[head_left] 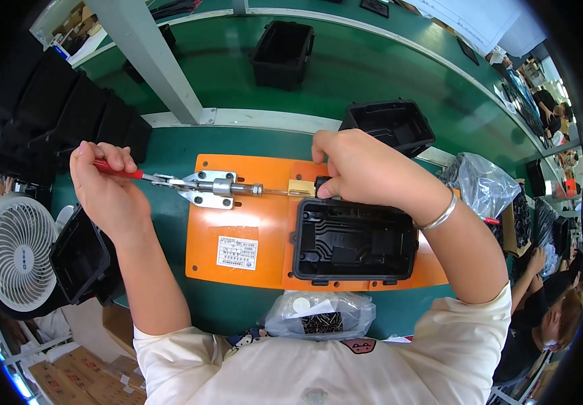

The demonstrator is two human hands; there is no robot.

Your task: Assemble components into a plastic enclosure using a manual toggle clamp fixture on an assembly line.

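Note:
My left hand (110, 185) is closed round the red handle (117, 170) of a push-type toggle clamp (223, 187). The clamp is bolted to an orange fixture plate (264, 223). Its rod points right, toward a small brass-coloured block (301, 188). At the block's right end my right hand (355, 165) pinches a small black part (320, 183) between thumb and fingers; most of that part is hidden. Just below my right hand, a black plastic box (354, 244) lies on the plate with its open side up.
A clear bag of small screws (321, 317) lies in front of me. More black boxes stand at the back (282, 54), back right (389, 125) and left (79, 253). A white fan (21, 253) is far left. A grey post (146, 57) rises behind my left hand. People sit at right.

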